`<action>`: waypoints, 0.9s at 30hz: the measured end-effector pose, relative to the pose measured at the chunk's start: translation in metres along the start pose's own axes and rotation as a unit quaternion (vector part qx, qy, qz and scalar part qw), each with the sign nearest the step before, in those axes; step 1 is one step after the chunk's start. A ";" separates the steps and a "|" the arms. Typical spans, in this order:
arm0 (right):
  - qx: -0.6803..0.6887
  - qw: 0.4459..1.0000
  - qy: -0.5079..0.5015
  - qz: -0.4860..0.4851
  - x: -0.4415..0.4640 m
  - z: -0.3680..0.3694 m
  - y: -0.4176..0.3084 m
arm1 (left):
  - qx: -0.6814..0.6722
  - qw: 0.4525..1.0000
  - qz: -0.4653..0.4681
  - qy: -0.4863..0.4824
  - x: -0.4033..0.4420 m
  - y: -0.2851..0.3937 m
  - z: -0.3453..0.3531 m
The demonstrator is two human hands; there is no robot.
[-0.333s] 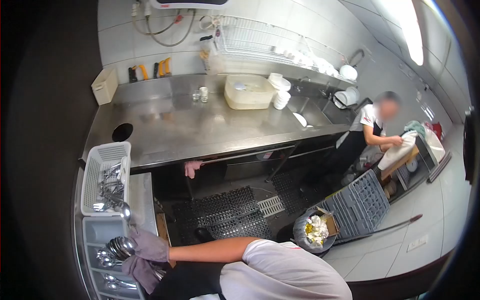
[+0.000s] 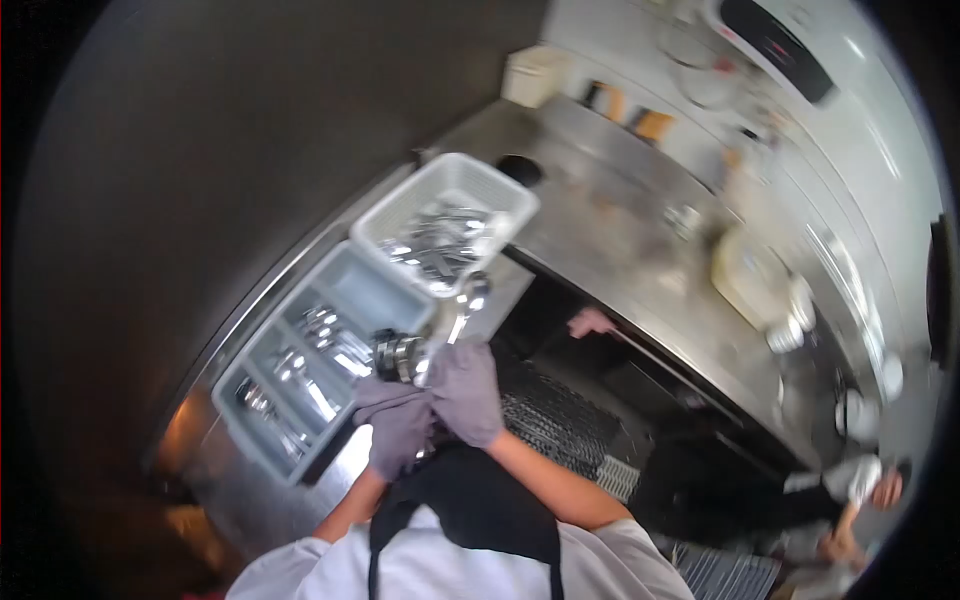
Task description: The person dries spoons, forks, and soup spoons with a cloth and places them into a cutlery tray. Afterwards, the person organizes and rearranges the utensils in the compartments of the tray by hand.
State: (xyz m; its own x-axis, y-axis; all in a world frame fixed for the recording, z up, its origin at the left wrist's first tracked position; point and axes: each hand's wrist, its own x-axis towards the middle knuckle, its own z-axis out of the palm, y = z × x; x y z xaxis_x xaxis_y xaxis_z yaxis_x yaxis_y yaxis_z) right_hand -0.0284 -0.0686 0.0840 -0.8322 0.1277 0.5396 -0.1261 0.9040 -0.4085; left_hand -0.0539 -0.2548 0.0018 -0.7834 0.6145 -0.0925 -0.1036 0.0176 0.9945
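Grip, left hand [image 2: 395,430] in a grey-purple fabric glove: closed round a tight bundle of shiny metal spoons [image 2: 398,357], at the near long side of the pale blue-grey plastic divided tray [image 2: 375,283]. Bowls stacked and showing, handles mostly hidden in the gloves; spoon count can't be made out. Right hand [image 2: 468,392], same glove, pressed against the left, further from the tray: looks closed on the handle of a large long-handled metal spoon [image 2: 476,290], its bowl just past the tray's end. Fingers of both hands hidden, so which ones hold what is unclear.

In the tray, metal cutlery [image 2: 325,332] sits in three compartments, glare hiding exact types. Off the tray's far end, just beside it: white perforated plastic basket [image 2: 405,195], jumbled metal cutlery inside, blurred. Beyond the tray and basket, long stainless-steel table [image 2: 600,240], motion-blurred; yellowish plastic tub [image 2: 742,275] on it, well apart from the tray, outline smeared. Pink cloth [image 2: 590,322] hangs below its edge. Farthest from the tray, another person [image 2: 855,485], blurred, partly lost at the dark lens border.
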 end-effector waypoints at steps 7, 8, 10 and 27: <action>-0.147 0.930 -0.243 -0.234 0.006 0.016 0.006 | 0.307 0.928 0.197 0.081 -0.001 0.029 -0.002; -0.077 0.941 -0.212 -0.251 0.008 0.010 0.000 | 0.325 0.928 0.165 0.082 -0.010 0.037 -0.007; 0.018 0.943 -0.215 -0.254 -0.004 0.009 -0.001 | 0.329 0.925 0.151 0.118 -0.033 0.030 -0.015; 0.249 0.824 -0.333 -0.384 0.020 0.155 -0.054 | 0.615 0.677 -0.016 0.403 -0.121 0.031 0.018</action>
State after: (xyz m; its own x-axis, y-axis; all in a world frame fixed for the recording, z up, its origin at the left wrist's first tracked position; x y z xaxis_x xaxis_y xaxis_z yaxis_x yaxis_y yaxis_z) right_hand -0.1223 -0.1785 0.0026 -0.4946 -0.8061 0.3248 -0.8221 0.3126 -0.4759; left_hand 0.0483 -0.3142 0.0452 -0.9244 -0.0230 0.3808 0.0724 0.9695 0.2342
